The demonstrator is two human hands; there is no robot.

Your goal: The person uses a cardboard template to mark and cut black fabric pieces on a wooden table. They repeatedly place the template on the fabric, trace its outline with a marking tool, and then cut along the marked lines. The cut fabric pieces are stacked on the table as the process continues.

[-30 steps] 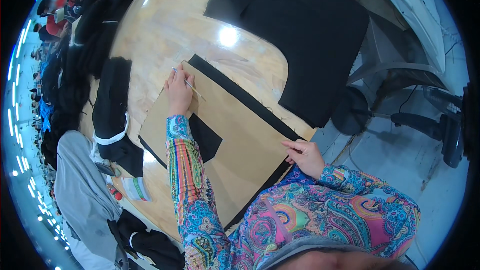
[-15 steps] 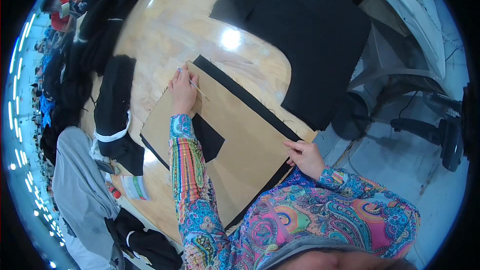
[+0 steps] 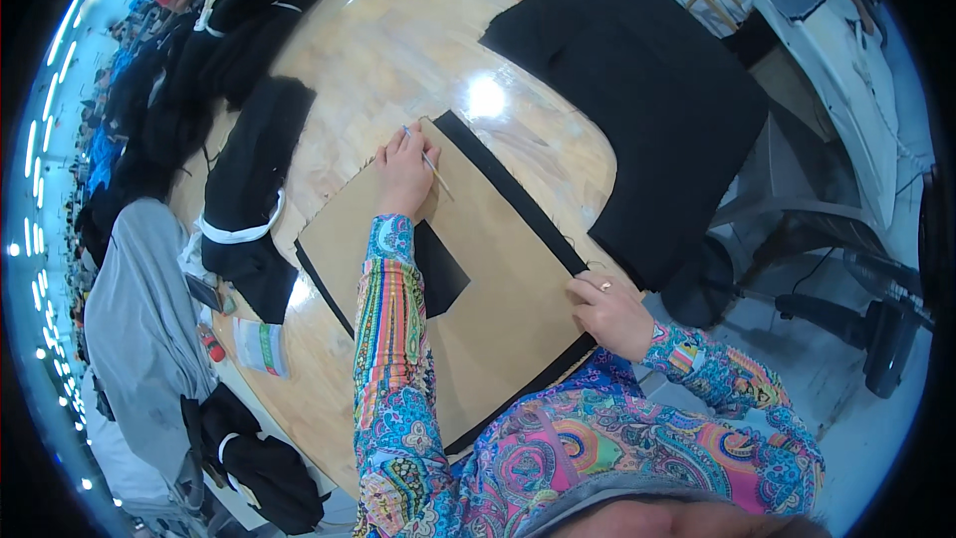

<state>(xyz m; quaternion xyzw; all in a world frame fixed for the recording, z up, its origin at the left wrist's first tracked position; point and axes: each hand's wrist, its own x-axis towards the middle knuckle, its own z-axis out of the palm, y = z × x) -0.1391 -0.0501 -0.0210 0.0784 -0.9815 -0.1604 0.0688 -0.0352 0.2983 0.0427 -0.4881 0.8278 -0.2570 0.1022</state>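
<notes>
A brown cardboard template (image 3: 508,309) lies on a piece of black fabric (image 3: 518,194), which shows as a strip along the template's edges and through its angular cutout. Near the template's far corner, my left hand (image 3: 403,179) rests on the card with its fingertips at the edge. A thin pen-like stick (image 3: 439,177), pale at one end and tan at the other, is held between its fingers. My right hand (image 3: 612,317), wearing a ring, has its fingers closed at the template's right corner, over the black strip. Its fingertips are partly hidden.
A larger black fabric piece (image 3: 647,110) hangs over the right edge of the wooden table (image 3: 378,40). Black bundles (image 3: 254,169) tied with white strips lie left, near a small packet (image 3: 261,347). Grey cloth (image 3: 149,329) drapes beside the table. A dark fan (image 3: 886,329) stands right.
The view has shifted, so the table and its things sit further right. My right hand has turned, with its fingers further over the template's corner. My left hand keeps its place on the card.
</notes>
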